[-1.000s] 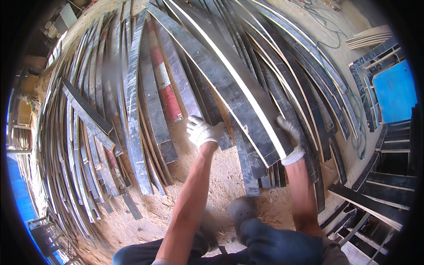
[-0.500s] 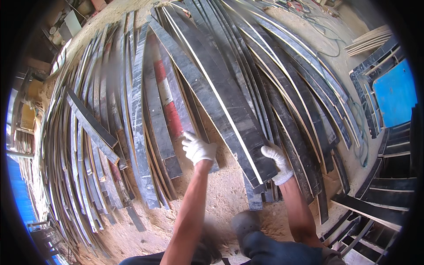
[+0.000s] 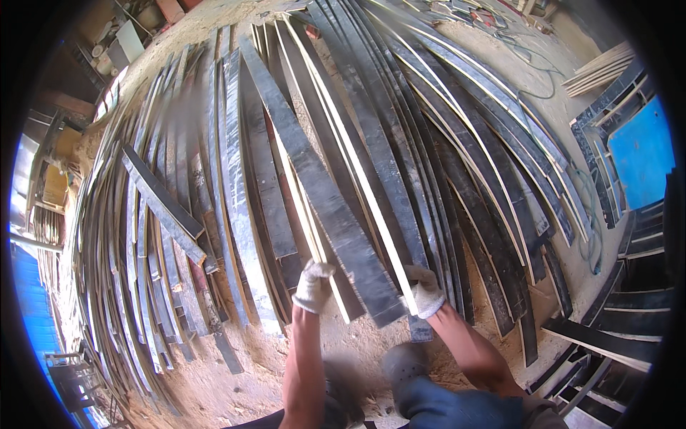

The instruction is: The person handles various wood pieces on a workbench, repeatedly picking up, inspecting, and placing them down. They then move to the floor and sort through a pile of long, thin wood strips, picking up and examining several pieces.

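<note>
Long black-faced plywood strips with pale cut edges lie fanned out on the ground in front of me. My left hand (image 3: 313, 286), in a white glove, is closed at the near end of a pale-edged plywood strip (image 3: 303, 204). My right hand (image 3: 426, 292), also gloved, is closed round the near end of another strip with a bright pale edge (image 3: 371, 207); its fingers are partly hidden behind the wood. Between my hands a wide dark strip (image 3: 325, 200) slants from the far left toward me, its near end by my right hand.
A short strip (image 3: 163, 204) lies across the pile at left. More strips (image 3: 464, 136) spread to the right. A blue panel (image 3: 641, 154) and a dark slatted frame (image 3: 643, 286) stand at far right. A hose (image 3: 592, 236) trails over the dusty floor (image 3: 243, 372). My shoe (image 3: 406, 363) is close below.
My left hand has come nearer and closed on a strip. My right hand has moved slightly left and down, shifting the strips' near ends. A red-and-white strip is now covered.
</note>
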Tool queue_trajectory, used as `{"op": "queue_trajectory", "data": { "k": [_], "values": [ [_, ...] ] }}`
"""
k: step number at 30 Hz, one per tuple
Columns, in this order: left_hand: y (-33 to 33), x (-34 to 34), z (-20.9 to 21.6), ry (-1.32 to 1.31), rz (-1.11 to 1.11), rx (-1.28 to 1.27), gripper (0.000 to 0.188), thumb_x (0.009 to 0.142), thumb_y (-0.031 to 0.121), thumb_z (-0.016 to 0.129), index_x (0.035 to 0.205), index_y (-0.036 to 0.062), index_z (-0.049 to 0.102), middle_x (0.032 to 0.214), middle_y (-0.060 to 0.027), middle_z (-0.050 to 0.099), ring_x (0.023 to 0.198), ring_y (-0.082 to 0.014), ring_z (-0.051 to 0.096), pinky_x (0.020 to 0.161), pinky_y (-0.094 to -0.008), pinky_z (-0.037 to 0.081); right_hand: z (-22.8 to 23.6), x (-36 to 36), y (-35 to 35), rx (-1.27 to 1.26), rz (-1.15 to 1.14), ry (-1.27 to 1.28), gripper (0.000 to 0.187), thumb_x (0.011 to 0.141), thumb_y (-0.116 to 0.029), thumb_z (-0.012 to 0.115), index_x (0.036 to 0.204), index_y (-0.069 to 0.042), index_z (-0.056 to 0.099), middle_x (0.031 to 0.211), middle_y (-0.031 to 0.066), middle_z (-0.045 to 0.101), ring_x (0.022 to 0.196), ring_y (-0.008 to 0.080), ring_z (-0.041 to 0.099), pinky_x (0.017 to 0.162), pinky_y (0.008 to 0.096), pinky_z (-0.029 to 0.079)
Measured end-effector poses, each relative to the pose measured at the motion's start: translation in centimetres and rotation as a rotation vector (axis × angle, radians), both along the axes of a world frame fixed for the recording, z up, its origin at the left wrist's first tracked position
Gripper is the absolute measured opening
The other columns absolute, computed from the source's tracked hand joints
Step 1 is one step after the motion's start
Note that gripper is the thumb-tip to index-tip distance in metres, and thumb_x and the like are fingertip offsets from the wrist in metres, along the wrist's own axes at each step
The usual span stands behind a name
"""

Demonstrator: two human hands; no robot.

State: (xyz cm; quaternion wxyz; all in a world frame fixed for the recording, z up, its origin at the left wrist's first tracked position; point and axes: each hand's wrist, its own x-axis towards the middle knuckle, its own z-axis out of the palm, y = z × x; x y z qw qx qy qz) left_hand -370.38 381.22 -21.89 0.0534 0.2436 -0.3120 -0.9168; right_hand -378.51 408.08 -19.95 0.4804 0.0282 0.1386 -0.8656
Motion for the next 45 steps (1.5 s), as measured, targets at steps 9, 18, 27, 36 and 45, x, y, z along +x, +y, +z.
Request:
{"op": "queue_trajectory", "data": {
  "k": [9,18,27,36,45],
  "values": [
    [1.8,6.7,-5.1,-0.040,0.131,0.247,0.034,0.075,0.013,0.069,0.106,0.0006,0.071,0.102,-0.0093,0.075,0.092,-0.0242,0.071,0.087,-0.0380,0.056,-0.5,2.9,-6.1,0.848,0.120,0.526,0.051,0.101,-0.038,0.063,0.135,-0.001,0.055,0.126,0.0130,0.065,0.109,0.0177,0.065,0.095,0.0319,0.053],
    [5.6,2.3,4.0,-0.185,-0.021,-0.269,0.034,0.084,0.005,0.079,0.113,0.0072,0.062,0.095,-0.0017,0.069,0.081,-0.0139,0.068,0.076,-0.0289,0.058,-1.1,1.3,-3.0,0.616,0.264,0.125,0.058,0.101,-0.055,0.057,0.131,-0.005,0.060,0.106,0.0057,0.068,0.089,0.0114,0.066,0.072,0.0304,0.058],
    [5.7,3.1,3.1,-0.203,0.023,-0.124,0.028,0.082,0.000,0.074,0.108,0.0036,0.066,0.087,-0.0038,0.070,0.072,-0.0172,0.068,0.066,-0.0319,0.058,4.0,1.8,-4.2,0.745,0.138,0.383,0.046,0.100,-0.045,0.064,0.124,-0.005,0.065,0.103,-0.0005,0.067,0.088,0.0066,0.060,0.081,0.0250,0.051],
    [7.8,4.2,6.0,-0.270,0.155,-0.587,0.054,0.086,0.017,0.083,0.130,0.0009,0.056,0.113,-0.0079,0.069,0.100,-0.0143,0.065,0.092,-0.0297,0.052,-0.7,5.3,-3.5,1.004,0.101,0.759,0.060,0.107,-0.045,0.047,0.139,0.005,0.055,0.140,0.0143,0.060,0.132,0.0193,0.053,0.116,0.0338,0.037],
    [9.6,5.3,5.7,-0.306,0.144,-0.403,0.050,0.082,0.008,0.085,0.125,0.0055,0.060,0.105,-0.0020,0.069,0.091,-0.0106,0.064,0.082,-0.0270,0.054,0.7,5.6,-3.0,0.790,0.225,0.124,0.060,0.108,-0.054,0.038,0.132,-0.004,0.062,0.123,0.0070,0.069,0.107,0.0136,0.067,0.096,0.0299,0.054]
  ]
}}
